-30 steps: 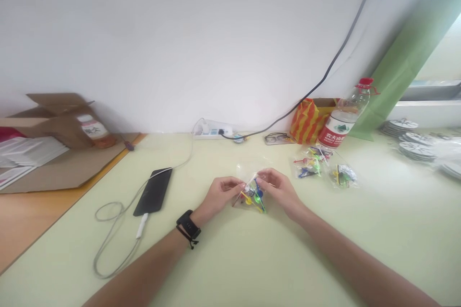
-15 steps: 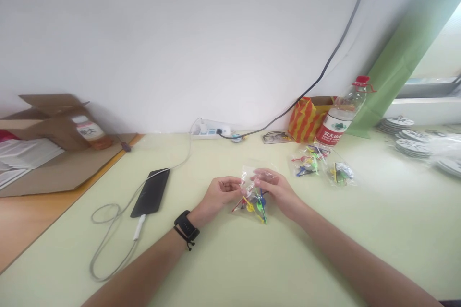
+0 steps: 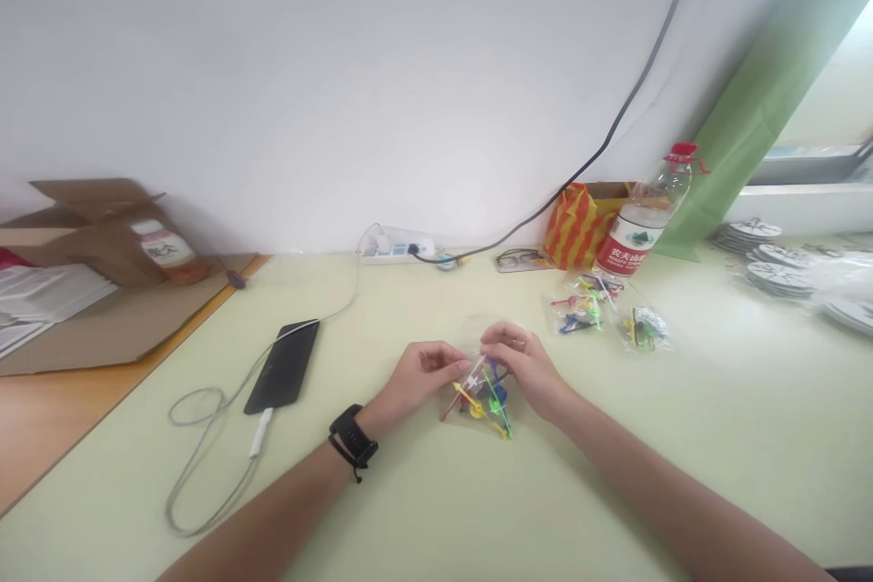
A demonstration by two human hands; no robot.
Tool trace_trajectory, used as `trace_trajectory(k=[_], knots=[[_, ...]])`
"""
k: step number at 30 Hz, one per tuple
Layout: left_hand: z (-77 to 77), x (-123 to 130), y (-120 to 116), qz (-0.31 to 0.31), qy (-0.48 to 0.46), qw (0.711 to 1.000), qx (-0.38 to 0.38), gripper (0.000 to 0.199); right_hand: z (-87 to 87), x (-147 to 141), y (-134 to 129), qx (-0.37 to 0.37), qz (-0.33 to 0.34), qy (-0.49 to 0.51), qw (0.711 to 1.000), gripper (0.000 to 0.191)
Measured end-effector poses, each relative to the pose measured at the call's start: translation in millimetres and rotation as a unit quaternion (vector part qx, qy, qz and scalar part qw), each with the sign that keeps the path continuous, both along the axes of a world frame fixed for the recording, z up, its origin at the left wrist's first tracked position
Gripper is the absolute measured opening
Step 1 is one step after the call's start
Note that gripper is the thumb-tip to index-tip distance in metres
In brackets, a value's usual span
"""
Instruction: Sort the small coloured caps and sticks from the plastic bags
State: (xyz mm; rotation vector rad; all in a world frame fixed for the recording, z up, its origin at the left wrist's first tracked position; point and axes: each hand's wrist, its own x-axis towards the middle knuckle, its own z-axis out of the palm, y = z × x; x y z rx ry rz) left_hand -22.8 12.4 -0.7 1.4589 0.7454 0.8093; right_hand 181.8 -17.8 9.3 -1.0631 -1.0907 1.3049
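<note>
Between my hands is a clear plastic bag (image 3: 477, 400) with small coloured plastic pieces in it: yellow, green, blue, red and white, some shaped like arrows or clock hands. My left hand (image 3: 423, 377) pinches the bag's upper left part between thumb and fingers. On the other side, my right hand (image 3: 525, 368) has its thumb and fingers closed on the upper right of the bag. The lower part of the bag with the pieces hangs just over or on the pale green table (image 3: 423, 509); I cannot tell which. A black watch (image 3: 353, 436) is on my left wrist.
Two more bags of coloured parts (image 3: 583, 305) (image 3: 645, 327) lie to the right, before a large water bottle (image 3: 631, 241) and a striped bag (image 3: 576, 223). A phone (image 3: 283, 366) with a cable lies left. Stacked white discs (image 3: 781, 277) stand far right; a power strip (image 3: 396, 245) is by the wall.
The bag's top has been folded or gathered down between my fingers, and the pieces in it sit slightly lower and have shifted. My hands stay close together in nearly the same place.
</note>
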Motion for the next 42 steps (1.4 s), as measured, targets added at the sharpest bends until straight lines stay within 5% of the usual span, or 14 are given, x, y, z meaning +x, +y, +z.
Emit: trace_trajectory(k=[9,17,25,42], knots=[[12.3,2,-7,0.028,-0.020,0.999,-0.015,0.025,-0.2,0,-1,0.030,0.023,-0.011,0.999,0.017],[15.0,9,-12,0.091,-0.009,0.993,0.070,0.028,7.4,-10,-9,0.007,0.055,-0.008,0.998,0.032],[11.3,8,-14,0.117,0.001,0.984,0.133,0.022,6.9,-15,-12,0.013,0.063,-0.005,0.998,0.015],[22.3,-1,-4,0.147,-0.051,0.982,0.103,0.024,3.9,-15,-10,0.089,0.049,-0.036,0.994,0.010]])
